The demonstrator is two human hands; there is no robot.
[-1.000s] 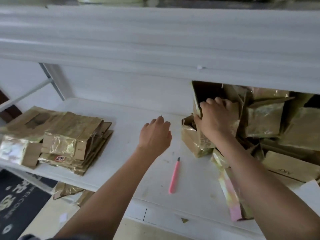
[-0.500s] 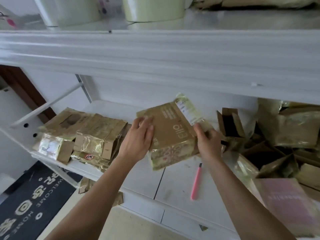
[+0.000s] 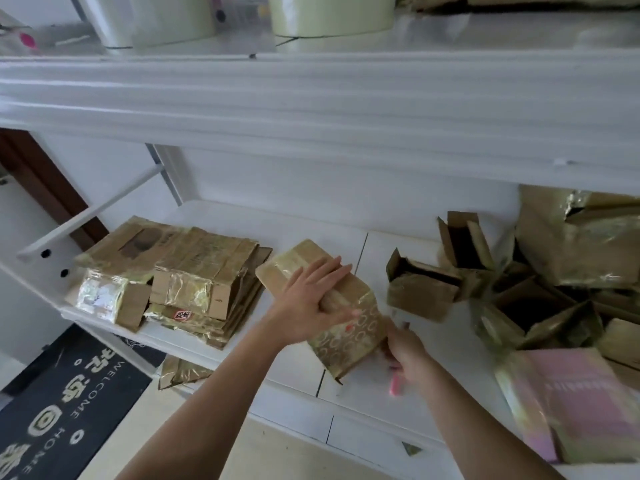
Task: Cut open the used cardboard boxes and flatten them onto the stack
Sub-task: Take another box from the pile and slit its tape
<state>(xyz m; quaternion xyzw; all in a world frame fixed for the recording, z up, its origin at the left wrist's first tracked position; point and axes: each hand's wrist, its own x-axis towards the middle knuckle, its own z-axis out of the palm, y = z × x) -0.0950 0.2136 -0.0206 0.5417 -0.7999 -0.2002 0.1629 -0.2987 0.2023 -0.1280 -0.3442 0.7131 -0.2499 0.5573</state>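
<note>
A tape-wrapped cardboard box [image 3: 349,337] stands tilted on the white shelf [image 3: 408,244]. My left hand [image 3: 311,299] lies across its top face with fingers stretched out, pressing on it. Just to the box's right, my right hand [image 3: 403,353] grips the pink cutter [image 3: 394,388]; only the cutter's pink end shows below the hand, and it is blurred. The stack of flattened boxes [image 3: 194,271] lies on the shelf's left end, apart from the box.
A pile of unflattened boxes [image 3: 540,292] fills the right side, with an open box [image 3: 419,292] nearest. A pink box [image 3: 575,400] lies at the front right. An upper shelf [image 3: 311,98] overhangs. A dark doormat [image 3: 65,410] covers the floor at the left.
My right hand pulled a box out of the pile, and both hands brought it to the middle of the shelf. The right hand has since left the box and taken up the pink cutter.
</note>
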